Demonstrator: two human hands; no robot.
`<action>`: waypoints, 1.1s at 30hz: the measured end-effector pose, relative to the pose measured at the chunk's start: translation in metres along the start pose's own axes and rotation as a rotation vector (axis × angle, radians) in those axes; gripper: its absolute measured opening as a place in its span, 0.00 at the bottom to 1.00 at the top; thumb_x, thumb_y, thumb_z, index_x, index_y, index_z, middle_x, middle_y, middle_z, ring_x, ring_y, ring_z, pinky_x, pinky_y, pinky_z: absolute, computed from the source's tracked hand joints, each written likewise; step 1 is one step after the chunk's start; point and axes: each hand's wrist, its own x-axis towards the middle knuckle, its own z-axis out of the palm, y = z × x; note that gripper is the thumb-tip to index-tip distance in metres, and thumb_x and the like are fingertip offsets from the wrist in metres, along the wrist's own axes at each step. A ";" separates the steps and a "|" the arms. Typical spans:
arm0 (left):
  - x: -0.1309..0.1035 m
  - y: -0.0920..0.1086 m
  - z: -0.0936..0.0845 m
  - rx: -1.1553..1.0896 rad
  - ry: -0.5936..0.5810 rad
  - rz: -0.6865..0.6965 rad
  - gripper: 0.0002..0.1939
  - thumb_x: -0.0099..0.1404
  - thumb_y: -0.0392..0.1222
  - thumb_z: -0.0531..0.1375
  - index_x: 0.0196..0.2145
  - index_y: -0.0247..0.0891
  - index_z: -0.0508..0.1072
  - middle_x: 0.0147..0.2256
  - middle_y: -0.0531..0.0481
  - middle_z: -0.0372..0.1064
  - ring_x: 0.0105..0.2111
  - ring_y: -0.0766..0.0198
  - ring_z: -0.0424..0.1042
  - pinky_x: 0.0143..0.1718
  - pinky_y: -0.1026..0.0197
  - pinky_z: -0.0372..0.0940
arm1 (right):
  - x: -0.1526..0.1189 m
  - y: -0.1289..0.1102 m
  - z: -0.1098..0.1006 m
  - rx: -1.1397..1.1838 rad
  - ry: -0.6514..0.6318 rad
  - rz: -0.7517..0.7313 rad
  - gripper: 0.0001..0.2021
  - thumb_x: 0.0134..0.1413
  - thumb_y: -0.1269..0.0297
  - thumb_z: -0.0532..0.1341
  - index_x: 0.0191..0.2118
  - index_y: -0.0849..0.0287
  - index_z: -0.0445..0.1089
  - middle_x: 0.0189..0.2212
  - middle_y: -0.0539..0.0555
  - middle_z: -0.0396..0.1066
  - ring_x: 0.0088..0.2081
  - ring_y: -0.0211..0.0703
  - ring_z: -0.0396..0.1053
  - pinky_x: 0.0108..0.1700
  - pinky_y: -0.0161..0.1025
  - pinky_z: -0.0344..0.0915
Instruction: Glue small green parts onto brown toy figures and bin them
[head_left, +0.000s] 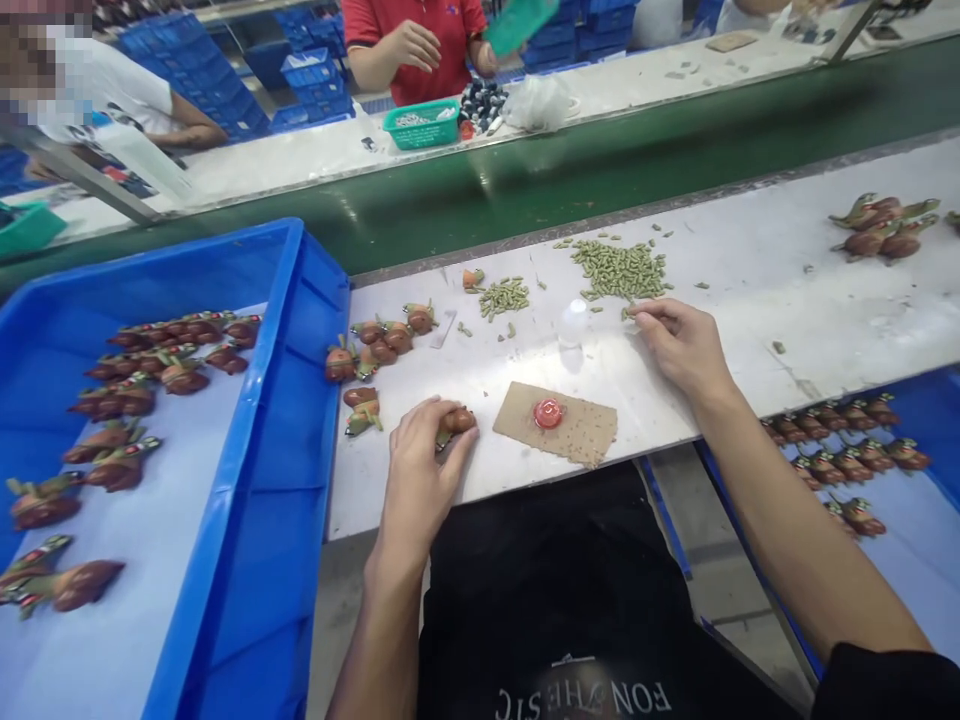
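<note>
My left hand (420, 460) is closed around a small brown-and-green figurine (460, 420) at the near edge of the white bench (525, 350). Between thumb and forefinger, my right hand (682, 350) pinches a small green piece (628, 312), beside a pile of like green pieces (619, 268). A smaller pile of green pieces (502, 297) lies further left. In front of me is a piece of brown cardboard (517, 415) with a red blob or cap (549, 412) on it. Behind it stands a small white, translucent bottle (574, 325). More figurines (386, 340) sit left of my left hand.
A blue crate (255, 420) with rows of figurines stands at the left; another blue crate (926, 430) with figurines is at the lower right. Several figurines (885, 225) lie at the bench's far right. Across the green strip (487, 190), a person in a red shirt (416, 50) works by a green basket (422, 125).
</note>
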 end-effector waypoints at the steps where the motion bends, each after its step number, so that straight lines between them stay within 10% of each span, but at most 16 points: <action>1: 0.000 0.002 0.001 -0.018 0.008 -0.013 0.08 0.76 0.43 0.67 0.52 0.45 0.79 0.51 0.42 0.82 0.55 0.43 0.80 0.62 0.39 0.74 | -0.001 -0.001 0.000 0.013 -0.004 0.012 0.10 0.64 0.56 0.68 0.43 0.55 0.85 0.43 0.60 0.86 0.42 0.53 0.82 0.48 0.50 0.79; 11: -0.003 0.027 0.014 -0.268 0.057 -0.144 0.10 0.82 0.47 0.63 0.55 0.43 0.76 0.48 0.47 0.82 0.49 0.54 0.84 0.54 0.53 0.78 | -0.013 -0.028 -0.001 0.168 -0.050 0.142 0.12 0.57 0.51 0.76 0.37 0.54 0.86 0.23 0.50 0.77 0.25 0.45 0.73 0.31 0.46 0.74; 22: -0.007 0.034 0.020 -0.327 -0.037 -0.173 0.11 0.79 0.44 0.68 0.56 0.45 0.79 0.47 0.52 0.83 0.44 0.60 0.82 0.49 0.59 0.76 | -0.068 -0.105 0.009 0.217 -0.391 0.196 0.05 0.65 0.59 0.79 0.39 0.53 0.89 0.30 0.51 0.86 0.28 0.44 0.82 0.32 0.41 0.80; 33: -0.009 0.032 0.017 -0.311 -0.048 -0.109 0.12 0.79 0.43 0.68 0.57 0.46 0.77 0.48 0.52 0.82 0.44 0.59 0.83 0.48 0.57 0.78 | -0.069 -0.122 0.012 0.034 -0.491 0.291 0.06 0.68 0.60 0.76 0.40 0.55 0.87 0.28 0.51 0.84 0.28 0.45 0.81 0.32 0.40 0.80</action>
